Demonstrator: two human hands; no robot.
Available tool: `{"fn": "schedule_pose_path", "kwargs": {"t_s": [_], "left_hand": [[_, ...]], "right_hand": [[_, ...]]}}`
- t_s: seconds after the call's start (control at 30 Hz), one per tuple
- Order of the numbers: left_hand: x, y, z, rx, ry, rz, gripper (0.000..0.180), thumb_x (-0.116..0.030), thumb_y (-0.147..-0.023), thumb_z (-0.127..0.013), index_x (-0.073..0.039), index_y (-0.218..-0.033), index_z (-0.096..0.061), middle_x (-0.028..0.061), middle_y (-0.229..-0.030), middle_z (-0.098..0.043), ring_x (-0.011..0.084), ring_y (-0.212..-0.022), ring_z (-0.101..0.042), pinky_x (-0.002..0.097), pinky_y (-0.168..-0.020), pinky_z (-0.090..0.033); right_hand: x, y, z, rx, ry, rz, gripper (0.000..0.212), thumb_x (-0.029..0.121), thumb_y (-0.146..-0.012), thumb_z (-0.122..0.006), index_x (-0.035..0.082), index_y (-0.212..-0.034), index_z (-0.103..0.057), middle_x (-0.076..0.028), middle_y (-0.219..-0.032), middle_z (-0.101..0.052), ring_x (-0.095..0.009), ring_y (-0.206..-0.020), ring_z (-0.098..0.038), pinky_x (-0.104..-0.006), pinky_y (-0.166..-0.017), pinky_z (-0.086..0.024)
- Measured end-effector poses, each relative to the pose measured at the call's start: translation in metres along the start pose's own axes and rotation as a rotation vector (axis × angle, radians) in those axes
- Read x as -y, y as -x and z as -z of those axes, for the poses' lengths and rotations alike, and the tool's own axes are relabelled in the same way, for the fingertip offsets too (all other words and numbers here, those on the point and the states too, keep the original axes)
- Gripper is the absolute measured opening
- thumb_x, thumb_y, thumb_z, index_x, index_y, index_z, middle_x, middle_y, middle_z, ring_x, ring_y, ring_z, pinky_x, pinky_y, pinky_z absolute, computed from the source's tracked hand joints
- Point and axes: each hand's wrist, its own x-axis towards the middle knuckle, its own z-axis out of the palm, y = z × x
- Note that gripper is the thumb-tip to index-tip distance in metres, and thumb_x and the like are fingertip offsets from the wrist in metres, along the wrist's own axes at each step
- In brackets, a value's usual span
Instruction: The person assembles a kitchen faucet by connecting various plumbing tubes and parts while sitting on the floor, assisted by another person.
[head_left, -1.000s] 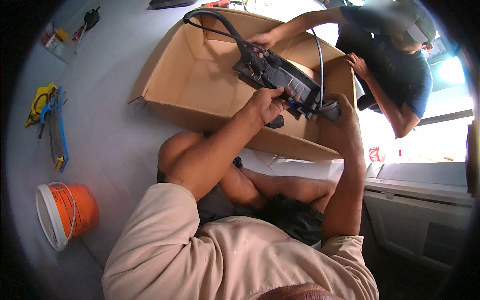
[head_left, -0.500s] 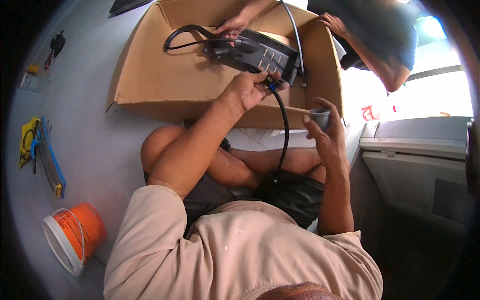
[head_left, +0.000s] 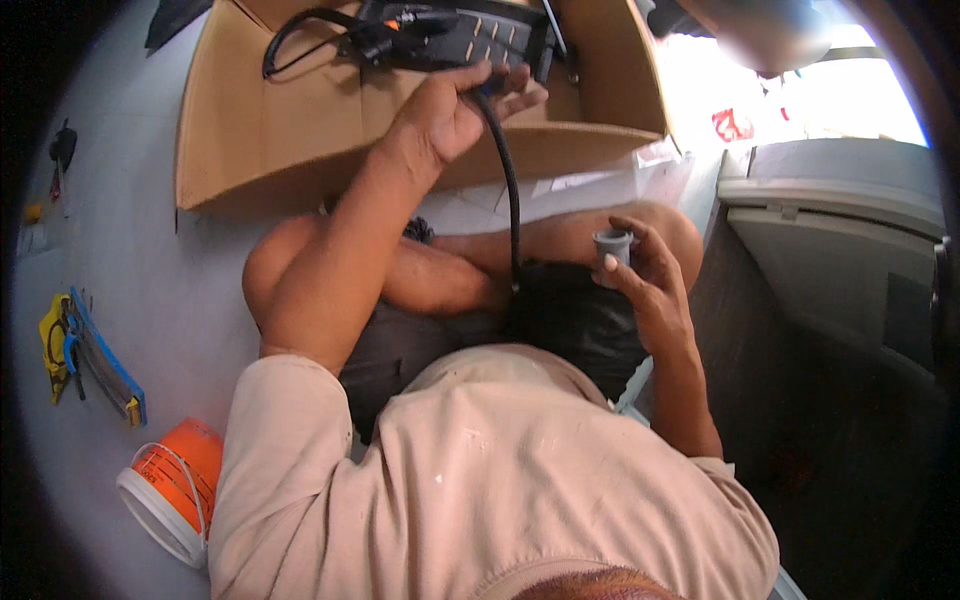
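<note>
The left hand (head_left: 447,118), raised by the near wall of the cardboard box (head_left: 270,135), appears to pinch the black hose (head_left: 511,190) between thumb and finger, though the fingers partly hide the contact. The hose hangs down toward the lap. The right hand's (head_left: 657,285) grip is closed around a grey cup-shaped fitting (head_left: 613,247), rim up, above the right leg. A slotted black housing (head_left: 460,35) lies inside the box.
</note>
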Motion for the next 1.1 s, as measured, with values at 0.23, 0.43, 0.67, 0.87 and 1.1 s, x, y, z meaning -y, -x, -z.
{"fn": "schedule_pose_path", "kwargs": {"t_s": [0.23, 0.43, 0.67, 0.87, 1.1], "left_hand": [[0.007, 0.012, -0.012, -0.218, 0.149, 0.061, 0.017, -0.011, -0.100, -0.057, 0.005, -0.103, -0.061, 0.0162, -0.097, -0.067, 0.0349, -0.092, -0.067, 0.0520, -0.097, -0.056], [-0.014, 0.002, 0.009, -0.156, 0.150, 0.074, 0.016, -0.012, -0.104, -0.051, 0.003, -0.107, -0.052, 0.0113, -0.090, -0.061, 0.0197, -0.071, -0.059, 0.0340, -0.072, -0.055], [-0.049, 0.004, 0.009, 0.017, 0.446, 0.100, 0.015, -0.008, -0.104, -0.047, 0.000, -0.093, -0.041, 0.0107, -0.082, -0.047, 0.0121, -0.057, -0.037, 0.0223, -0.051, -0.035], [-0.052, 0.005, 0.007, 0.038, 0.425, 0.075, 0.013, -0.005, -0.103, -0.045, 0.000, -0.092, -0.040, 0.0102, -0.081, -0.046, 0.0120, -0.057, -0.035, 0.0225, -0.051, -0.035], [-0.051, 0.003, 0.006, 0.051, 0.439, 0.073, 0.012, -0.004, -0.103, -0.043, 0.000, -0.092, -0.040, 0.0099, -0.079, -0.046, 0.0120, -0.055, -0.035, 0.0230, -0.050, -0.034]], "right_hand": [[-0.024, 0.011, -0.019, 0.072, 0.189, 0.017, 0.058, 0.007, -0.087, -0.077, -0.002, -0.139, -0.054, -0.015, -0.117, -0.068, -0.023, -0.108, -0.065, -0.0348, -0.096, -0.051], [-0.037, 0.015, -0.044, 0.107, 0.482, 0.012, 0.056, 0.004, -0.080, -0.078, -0.004, -0.132, -0.056, -0.025, -0.119, -0.067, -0.032, -0.114, -0.065, -0.0380, -0.100, -0.050], [-0.060, 0.012, -0.066, 0.165, 0.783, 0.143, 0.048, 0.004, -0.077, -0.078, -0.004, -0.121, -0.060, -0.025, -0.119, -0.064, -0.043, -0.116, -0.060, -0.0431, -0.100, -0.049], [-0.081, 0.000, -0.070, 0.231, 0.406, -0.055, 0.047, 0.002, -0.077, -0.080, -0.002, -0.120, -0.060, -0.017, -0.113, -0.069, -0.027, -0.109, -0.065, -0.0352, -0.097, -0.049], [-0.098, -0.001, -0.077, 0.211, 0.316, 0.023, 0.047, 0.003, -0.077, -0.081, -0.002, -0.119, -0.060, -0.013, -0.113, -0.069, -0.021, -0.108, -0.063, -0.0335, -0.099, -0.047]]}}
